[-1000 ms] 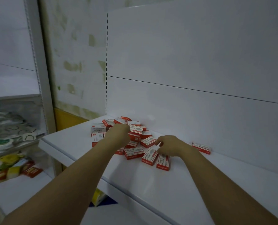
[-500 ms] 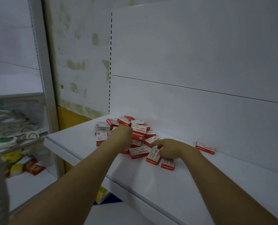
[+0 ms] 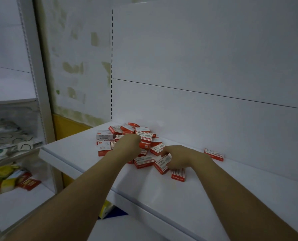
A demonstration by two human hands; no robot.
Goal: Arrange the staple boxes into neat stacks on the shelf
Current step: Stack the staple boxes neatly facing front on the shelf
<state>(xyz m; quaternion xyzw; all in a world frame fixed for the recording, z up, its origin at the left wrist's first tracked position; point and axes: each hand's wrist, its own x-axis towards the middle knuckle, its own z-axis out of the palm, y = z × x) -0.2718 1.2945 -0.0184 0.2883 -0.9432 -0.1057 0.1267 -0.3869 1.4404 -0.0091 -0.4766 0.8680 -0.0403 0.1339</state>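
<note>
A loose pile of red-and-white staple boxes (image 3: 145, 136) lies near the back left of the white shelf (image 3: 188, 197). My left hand (image 3: 127, 145) rests on the pile's middle with its fingers curled down out of sight beside a red box (image 3: 145, 145). At the pile's front right, my right hand (image 3: 179, 157) pinches a tilted staple box (image 3: 162, 163). One box (image 3: 178, 174) lies just in front of that hand. Another single box (image 3: 214, 154) lies against the back panel to the right.
The white back panel (image 3: 205, 110) stands right behind the pile. The shelf's front edge (image 3: 85, 169) runs diagonally below my forearms. A neighbouring shelf unit on the left holds packaged goods (image 3: 9, 140) and colourful packets (image 3: 11, 178). Bare shelf surface spreads to the right.
My right hand has closed on a box at the pile's front and tipped it up. My left hand has stayed on the pile. The view shifted slightly.
</note>
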